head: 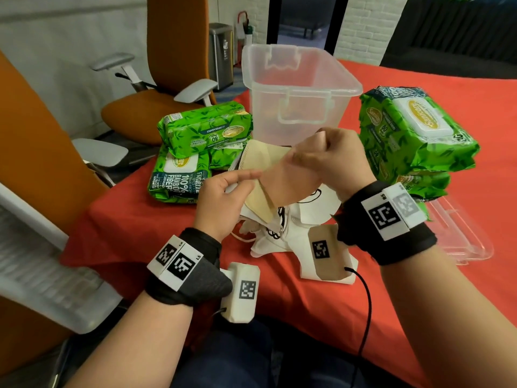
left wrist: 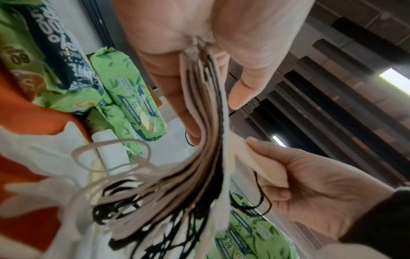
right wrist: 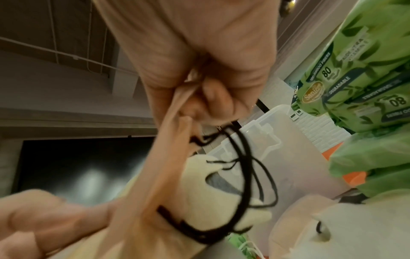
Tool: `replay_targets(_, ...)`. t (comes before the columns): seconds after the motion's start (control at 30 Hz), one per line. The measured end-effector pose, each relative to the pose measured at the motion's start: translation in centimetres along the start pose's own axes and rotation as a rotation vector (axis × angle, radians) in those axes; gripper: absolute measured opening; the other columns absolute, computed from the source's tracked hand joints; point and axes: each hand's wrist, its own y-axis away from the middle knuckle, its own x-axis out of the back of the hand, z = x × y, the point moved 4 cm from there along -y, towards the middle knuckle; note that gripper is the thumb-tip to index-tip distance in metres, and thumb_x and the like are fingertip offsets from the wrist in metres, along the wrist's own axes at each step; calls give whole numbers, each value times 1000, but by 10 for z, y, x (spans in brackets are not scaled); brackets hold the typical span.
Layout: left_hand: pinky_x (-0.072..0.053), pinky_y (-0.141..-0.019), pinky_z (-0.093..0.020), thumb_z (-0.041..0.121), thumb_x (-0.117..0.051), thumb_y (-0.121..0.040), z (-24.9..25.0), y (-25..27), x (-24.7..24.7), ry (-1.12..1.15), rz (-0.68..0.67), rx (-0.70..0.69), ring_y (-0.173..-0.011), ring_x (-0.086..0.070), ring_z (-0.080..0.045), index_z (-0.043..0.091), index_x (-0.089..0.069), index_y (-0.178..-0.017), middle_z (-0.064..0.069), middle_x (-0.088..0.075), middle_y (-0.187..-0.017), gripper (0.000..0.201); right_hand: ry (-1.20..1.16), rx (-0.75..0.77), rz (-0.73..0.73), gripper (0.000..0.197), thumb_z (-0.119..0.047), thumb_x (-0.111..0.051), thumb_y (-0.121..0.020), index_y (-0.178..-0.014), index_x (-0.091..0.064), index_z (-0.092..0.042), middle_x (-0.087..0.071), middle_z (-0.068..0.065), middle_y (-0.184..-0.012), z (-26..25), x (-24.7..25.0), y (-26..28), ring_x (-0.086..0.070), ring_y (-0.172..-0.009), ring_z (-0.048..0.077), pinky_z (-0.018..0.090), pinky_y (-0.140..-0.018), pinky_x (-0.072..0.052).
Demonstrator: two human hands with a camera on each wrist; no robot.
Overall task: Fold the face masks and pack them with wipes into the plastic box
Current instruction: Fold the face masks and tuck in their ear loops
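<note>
Above the red table, my left hand (head: 223,197) holds a stack of several folded masks (head: 257,201) between thumb and fingers; the left wrist view shows the stack (left wrist: 206,122) edge-on, its black and white ear loops hanging. My right hand (head: 335,161) pinches the top corner of a pink mask (head: 288,186) that lies against the stack. In the right wrist view this pink mask (right wrist: 168,140) hangs from the curled fingers with black loops (right wrist: 244,166) beside it. The clear plastic box (head: 293,88) stands open just behind my hands. Green wipes packs lie to the left (head: 195,152) and stacked on the right (head: 414,135).
More white masks (head: 293,228) lie heaped on the red cloth (head: 140,233) under my hands. The clear box lid (head: 461,233) lies at the right, near the right wipes stack. Orange office chairs (head: 156,107) stand off the table's left edge.
</note>
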Motion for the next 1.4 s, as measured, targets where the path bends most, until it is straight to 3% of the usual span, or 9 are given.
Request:
replay_targets(0.2, -38, -92, -10, 19, -73, -78, -2, -2, 3, -108, 6, -40, -101, -56, 5, 22, -69, -99, 8, -67, -104, 22, 10, -43, 192, 38, -9, -74, -66, -98, -56, -19, -58, 4, -83, -1, 17, -9, -58, -75, 23, 40, -72, -55)
replay_targets(0.3, -37, -90, -4, 49, -78, -52, 2, 1, -5, -153, -92, -100, -100, -55, 12, 37, -65, -96, 20, -65, -102, 48, -28, -38, -12, 46, 0, -67, -72, -110, -51, -20, -53, 4, -63, -10, 2, -1, -54, -47, 15, 26, -46, -47)
replay_targets(0.4, -43, -89, -12, 56, -76, -43, 5, 5, -12, -167, -155, -132, -95, -60, 7, 42, -62, -92, 22, -65, -96, 53, -171, -58, -239, 16, 2, -58, -83, -87, -57, -13, -49, 6, -57, -16, -22, 8, -41, -30, 8, 16, -32, -31)
replay_targets(0.6, -47, -73, -14, 7, -66, -83, -2, -1, -2, -26, -65, -67, -75, -60, 3, 21, -70, -89, 16, -69, -75, 16, -249, -73, -428, 27, -13, -71, -77, -98, -56, -5, -54, 3, -61, -11, -26, 9, -46, -43, 6, 15, -43, -37)
replay_targets(0.8, -51, -70, -32, 14, -62, -87, -8, -1, 0, 21, -68, 9, -71, -64, -13, 18, -70, -73, 3, -71, -69, 17, 28, 68, -342, 27, -18, -82, -67, -64, -55, -18, -39, -10, -51, -7, -17, 6, -36, -52, 10, 21, -53, -34)
replay_targets(1.0, -35, -97, -23, 53, -38, -91, -14, -5, 10, -5, 22, 115, -106, -57, -8, 19, -75, -81, -1, -70, -103, 52, -82, 371, 276, 31, -19, -69, -73, -64, -42, -33, -48, -14, -70, -17, 16, -4, -46, -67, -1, 19, -64, -38)
replay_targets(1.13, -45, -96, -39, 73, -39, -70, -13, -7, 10, 211, -13, 222, -101, -65, -23, 10, -76, -86, -9, -72, -99, 74, 61, 519, -109, 13, -9, -69, -69, -74, -65, -21, -55, -4, -79, -21, -6, 8, -50, -72, 0, 12, -68, -35)
replay_targets(1.27, -47, -77, -35, 34, -68, -77, -7, -7, 7, 177, 11, 130, -76, -61, -21, 3, -69, -82, -13, -68, -79, 31, 227, 414, -458, 11, -31, -70, -61, -70, -72, -25, -60, -6, -79, -7, -30, 22, -60, -79, 15, 33, -79, -48)
replay_targets(1.4, -51, -64, -19, 1, -65, -82, -6, -5, 6, 69, -29, 38, -64, -64, -4, 12, -70, -80, 10, -70, -65, 12, 23, 289, -340, 25, -43, -60, -66, -81, -71, -26, -59, 5, -94, -9, -20, 17, -55, -94, 19, 24, -85, -42)
